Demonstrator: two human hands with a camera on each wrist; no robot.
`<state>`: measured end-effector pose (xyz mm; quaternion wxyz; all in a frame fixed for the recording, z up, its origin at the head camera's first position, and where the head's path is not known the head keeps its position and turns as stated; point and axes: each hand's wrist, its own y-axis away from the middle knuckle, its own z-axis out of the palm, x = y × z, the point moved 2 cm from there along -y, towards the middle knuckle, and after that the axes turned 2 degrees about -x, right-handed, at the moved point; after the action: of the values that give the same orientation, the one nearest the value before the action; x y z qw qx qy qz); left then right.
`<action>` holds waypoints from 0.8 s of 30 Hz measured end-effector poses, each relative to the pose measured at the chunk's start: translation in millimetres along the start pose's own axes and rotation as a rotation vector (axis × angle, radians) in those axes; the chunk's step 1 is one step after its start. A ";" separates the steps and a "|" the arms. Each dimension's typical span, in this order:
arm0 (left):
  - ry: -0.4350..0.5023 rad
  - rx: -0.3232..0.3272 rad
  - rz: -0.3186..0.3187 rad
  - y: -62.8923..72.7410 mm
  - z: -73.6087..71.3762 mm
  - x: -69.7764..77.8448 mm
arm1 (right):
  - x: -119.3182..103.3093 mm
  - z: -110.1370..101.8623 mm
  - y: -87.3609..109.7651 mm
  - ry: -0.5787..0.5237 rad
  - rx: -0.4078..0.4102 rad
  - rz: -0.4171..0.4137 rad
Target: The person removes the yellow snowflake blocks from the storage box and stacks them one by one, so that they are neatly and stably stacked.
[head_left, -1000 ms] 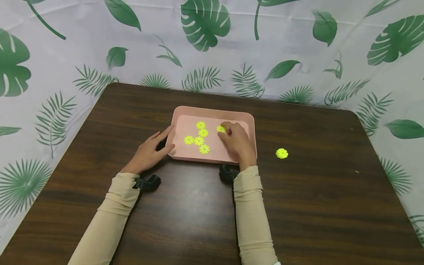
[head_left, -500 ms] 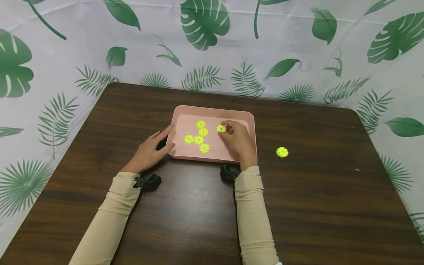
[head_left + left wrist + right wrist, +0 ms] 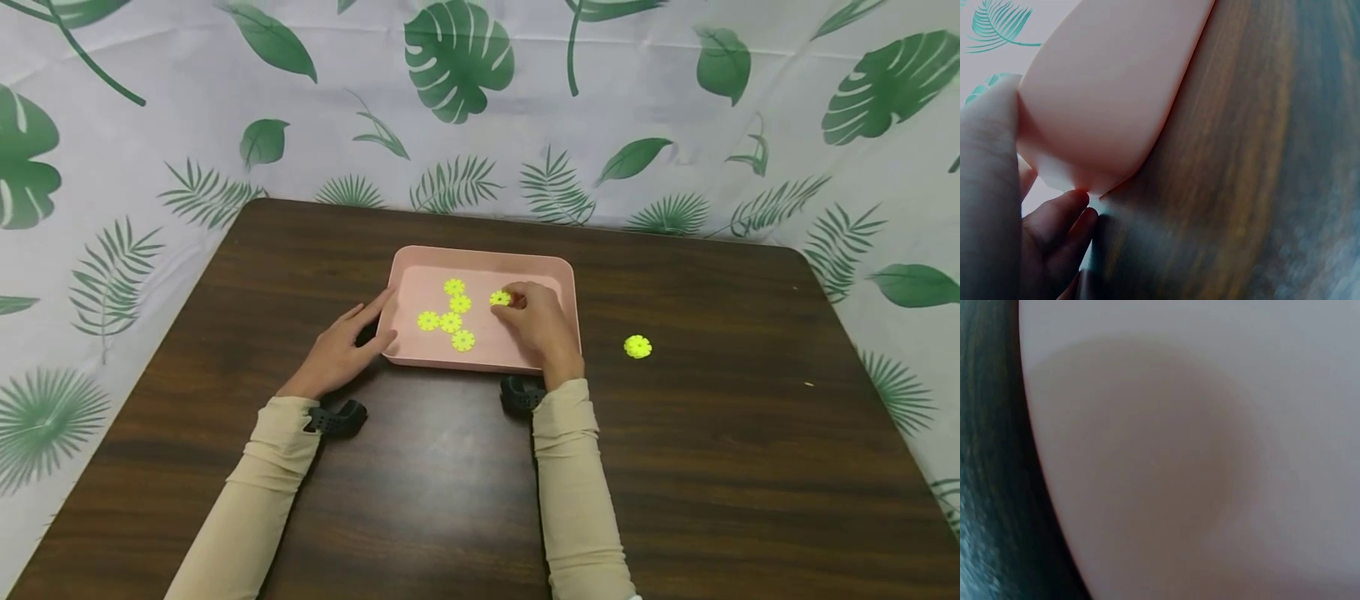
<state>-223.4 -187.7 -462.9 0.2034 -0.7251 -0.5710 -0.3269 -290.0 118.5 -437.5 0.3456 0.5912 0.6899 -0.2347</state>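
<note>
Five yellow discs (image 3: 451, 322) are laid toward nine o'clock in pink tray (image 3: 491, 350) | sixth disc (image 3: 498, 298) is pinched by right hand (image 3: 543, 329) toward two o'clock | tray is touched at nine o'clock by straight-fingered left hand (image 3: 336, 350) | disc may be dropped if pinch is loosened

Tray (image 3: 482, 325): high head view, close wrist views

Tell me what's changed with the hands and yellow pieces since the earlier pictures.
No clear move, grasp or release; only the view shifted slightly. The right hand still pinches a yellow piece over the tray, the left hand stays at its edge, and the five grouped pieces lie as before.
</note>
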 end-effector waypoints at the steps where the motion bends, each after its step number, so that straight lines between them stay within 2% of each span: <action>1: 0.001 -0.002 0.003 -0.3 1.1 0.2 | 0.4 -0.6 0.7 -0.004 0.004 -0.007; 5: 0.005 -0.004 0.010 -0.9 3.4 0.1 | 0.1 -5.8 4.1 0.001 0.063 -0.083; 8: 0.001 0.001 0.013 -1.3 1.9 -1.1 | -0.7 -15.6 10.0 -0.005 0.140 -0.144; 11: 0.003 0.007 0.019 -1.4 -1.2 -1.1 | 1.8 -30.4 17.9 -0.025 0.219 -0.164; 17: 0.004 -0.007 0.012 0.1 -2.5 2.5 | 25.1 -66.6 38.2 -0.070 0.375 -0.134; 24: 0.006 -0.017 -0.001 -0.7 0.6 4.6 | 69.1 -107.1 72.2 -0.096 0.565 -0.034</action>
<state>-223.3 -184.0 -460.1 0.1988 -0.7255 -0.5680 -0.3338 -245.1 255.9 -413.8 0.1955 0.6405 0.5898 -0.4513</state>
